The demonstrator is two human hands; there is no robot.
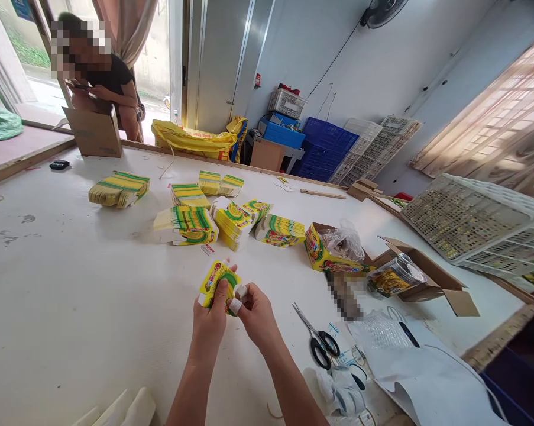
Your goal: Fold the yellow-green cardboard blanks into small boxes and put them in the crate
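A small yellow and green printed carton point(216, 277) is held above the white table. My left hand point(210, 319) is closed around it, thumb across its front. At the carton's right end, my right hand point(258, 312) has its fingers pinched against the edge, and white wraps show on the fingers. Part of the carton is hidden by my fingers. Beyond my hands stand stacks of similar flat cartons, among them one bundle point(193, 225), another point(232, 223) and a third point(281, 229). Black-handled scissors point(317, 340) lie to the right of my right forearm.
A yellow display box point(315, 251) holding a plastic bag, a tub point(395, 275) and an open cardboard box point(439, 281) stand at the right. A large white crate point(475, 219) is behind them. Another person point(111, 80) sits beyond the far left edge.
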